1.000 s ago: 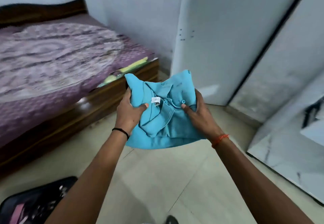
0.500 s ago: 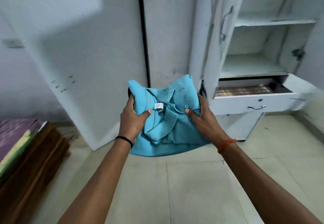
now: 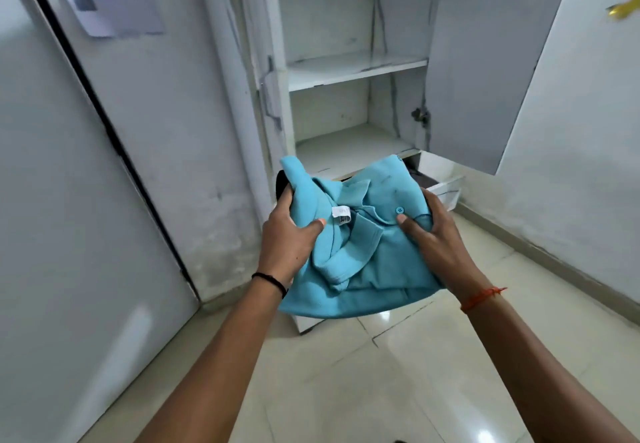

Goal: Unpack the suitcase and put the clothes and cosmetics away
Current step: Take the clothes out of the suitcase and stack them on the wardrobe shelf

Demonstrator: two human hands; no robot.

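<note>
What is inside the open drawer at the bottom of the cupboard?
Only the right end of the drawer shows, with something dark lying in it. The folded turquoise polo shirt, held by the left hand and right hand, covers the rest.
</note>
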